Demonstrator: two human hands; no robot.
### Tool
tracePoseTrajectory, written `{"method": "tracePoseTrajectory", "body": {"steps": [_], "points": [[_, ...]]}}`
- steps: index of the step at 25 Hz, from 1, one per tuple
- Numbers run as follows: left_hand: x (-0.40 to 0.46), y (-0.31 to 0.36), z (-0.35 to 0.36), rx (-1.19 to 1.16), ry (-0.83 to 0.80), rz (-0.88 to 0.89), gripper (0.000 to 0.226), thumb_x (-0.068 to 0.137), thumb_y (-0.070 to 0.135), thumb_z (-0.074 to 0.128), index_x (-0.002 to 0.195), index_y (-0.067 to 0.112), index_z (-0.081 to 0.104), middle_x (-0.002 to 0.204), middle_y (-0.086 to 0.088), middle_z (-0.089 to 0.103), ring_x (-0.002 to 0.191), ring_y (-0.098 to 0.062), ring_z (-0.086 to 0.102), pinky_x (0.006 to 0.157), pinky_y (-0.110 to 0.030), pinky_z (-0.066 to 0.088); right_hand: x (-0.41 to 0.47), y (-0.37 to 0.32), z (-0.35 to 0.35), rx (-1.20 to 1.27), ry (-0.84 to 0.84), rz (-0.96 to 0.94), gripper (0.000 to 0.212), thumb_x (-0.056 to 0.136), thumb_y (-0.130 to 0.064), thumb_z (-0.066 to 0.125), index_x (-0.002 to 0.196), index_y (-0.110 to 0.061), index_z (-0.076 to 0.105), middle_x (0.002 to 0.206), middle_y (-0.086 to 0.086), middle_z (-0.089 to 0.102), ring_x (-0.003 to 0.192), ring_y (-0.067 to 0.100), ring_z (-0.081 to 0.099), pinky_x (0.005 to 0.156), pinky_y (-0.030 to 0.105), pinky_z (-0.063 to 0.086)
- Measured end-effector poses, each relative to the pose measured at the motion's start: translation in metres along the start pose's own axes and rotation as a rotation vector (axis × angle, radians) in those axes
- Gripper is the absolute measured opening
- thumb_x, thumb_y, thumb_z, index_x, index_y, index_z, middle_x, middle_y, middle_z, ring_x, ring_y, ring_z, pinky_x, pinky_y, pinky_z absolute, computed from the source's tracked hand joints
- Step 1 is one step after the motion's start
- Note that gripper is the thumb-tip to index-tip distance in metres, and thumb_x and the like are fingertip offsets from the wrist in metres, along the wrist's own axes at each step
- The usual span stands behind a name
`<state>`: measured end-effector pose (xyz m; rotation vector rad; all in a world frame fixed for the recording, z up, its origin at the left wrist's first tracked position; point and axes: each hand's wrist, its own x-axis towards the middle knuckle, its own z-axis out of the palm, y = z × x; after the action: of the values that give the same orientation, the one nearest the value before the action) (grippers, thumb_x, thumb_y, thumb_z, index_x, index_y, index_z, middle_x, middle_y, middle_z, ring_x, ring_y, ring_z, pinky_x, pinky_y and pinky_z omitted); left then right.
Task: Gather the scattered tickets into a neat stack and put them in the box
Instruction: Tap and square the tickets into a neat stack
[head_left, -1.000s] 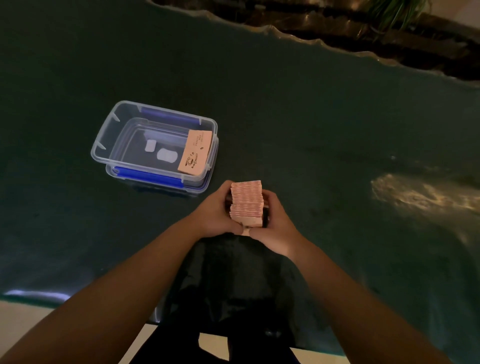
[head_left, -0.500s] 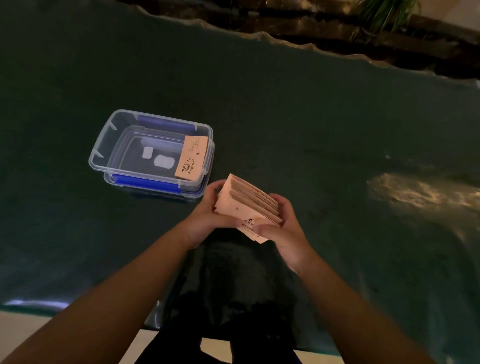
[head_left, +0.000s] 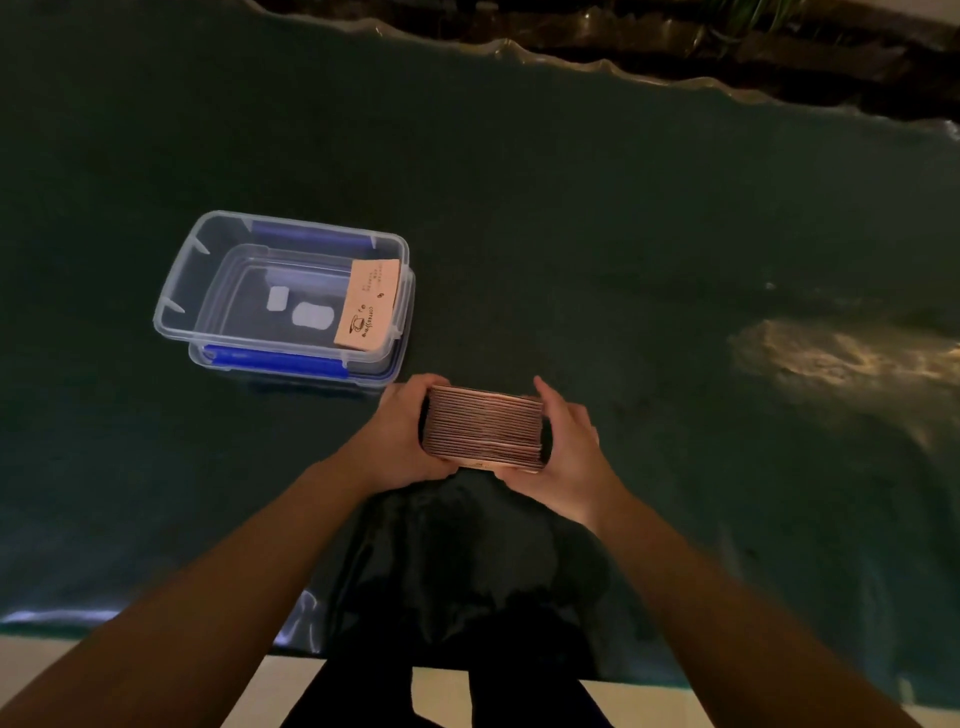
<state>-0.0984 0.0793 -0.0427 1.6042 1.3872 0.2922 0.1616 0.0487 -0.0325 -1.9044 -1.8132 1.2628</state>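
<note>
A thick stack of pink tickets (head_left: 483, 428) stands on its long edge on the dark green table, edges facing up. My left hand (head_left: 397, 441) presses its left end and my right hand (head_left: 563, 447) presses its right end, so both hold it squared between them. A clear plastic box (head_left: 179, 280) with blue clips sits up and to the left of the stack, lid off. One single ticket (head_left: 369, 304) with a coffee-cup print leans against the box's right inner wall.
The dark green table cover (head_left: 571, 234) spreads wide on all sides. Its wavy far edge (head_left: 597, 65) borders dark ground and plants. A bright patch of light (head_left: 831, 353) lies at the right. The near table edge (head_left: 52, 618) is at the bottom left.
The stack was upright on a short edge, then tilted flat and fanned in my hands. Now it stands on its long edge, squared between both hands.
</note>
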Motion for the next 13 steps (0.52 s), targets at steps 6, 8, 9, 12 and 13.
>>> {"method": "tracePoseTrajectory", "body": {"steps": [6,8,9,12,13], "points": [[0.0085,-0.0019,0.0066,0.135,0.008,-0.064,0.122,0.049,0.056,0.087,0.151,0.038,0.023,0.150,-0.001,0.032,0.141,-0.024,0.029,0.113,-0.051,0.036,0.0095,0.0070,0.0056,-0.202,-0.037,-0.058,0.130,0.065,-0.046,0.082,0.168,-0.034,0.004,0.158,0.004,0.042,0.147,0.025,0.032,0.124,0.053,0.021],[0.0089,-0.0004,0.0045,0.126,0.005,-0.067,0.125,0.047,0.060,0.084,0.153,0.037,0.021,0.153,-0.001,0.032,0.144,-0.026,0.027,0.115,-0.053,0.034,0.0113,0.0063,0.0038,-0.227,-0.028,-0.069,0.133,0.067,-0.046,0.082,0.168,-0.033,-0.003,0.161,0.005,0.039,0.149,0.025,0.030,0.125,0.054,0.020],[0.0079,-0.0011,0.0038,0.124,0.002,-0.064,0.127,0.048,0.061,0.083,0.155,0.037,0.019,0.155,-0.002,0.032,0.146,-0.027,0.026,0.116,-0.055,0.033,0.0112,0.0062,0.0025,-0.240,-0.019,-0.084,0.133,0.069,-0.046,0.082,0.169,-0.033,-0.006,0.162,0.005,0.039,0.150,0.024,0.029,0.125,0.054,0.020],[0.0055,-0.0057,0.0071,0.145,0.001,-0.060,0.130,0.052,0.057,0.086,0.158,0.040,0.013,0.159,-0.003,0.029,0.148,-0.029,0.024,0.118,-0.058,0.030,0.0075,0.0047,0.0041,-0.334,-0.005,-0.147,0.129,0.078,-0.043,0.080,0.170,-0.028,-0.010,0.162,0.007,0.040,0.149,0.025,0.032,0.125,0.056,0.023],[0.0048,-0.0069,0.0094,0.154,0.001,-0.075,0.130,0.051,0.056,0.086,0.157,0.043,0.012,0.158,-0.003,0.026,0.148,-0.030,0.024,0.117,-0.058,0.031,0.0064,0.0048,0.0074,-0.369,-0.004,-0.153,0.128,0.080,-0.041,0.078,0.170,-0.026,-0.012,0.163,0.008,0.040,0.150,0.027,0.032,0.124,0.058,0.024]]}}
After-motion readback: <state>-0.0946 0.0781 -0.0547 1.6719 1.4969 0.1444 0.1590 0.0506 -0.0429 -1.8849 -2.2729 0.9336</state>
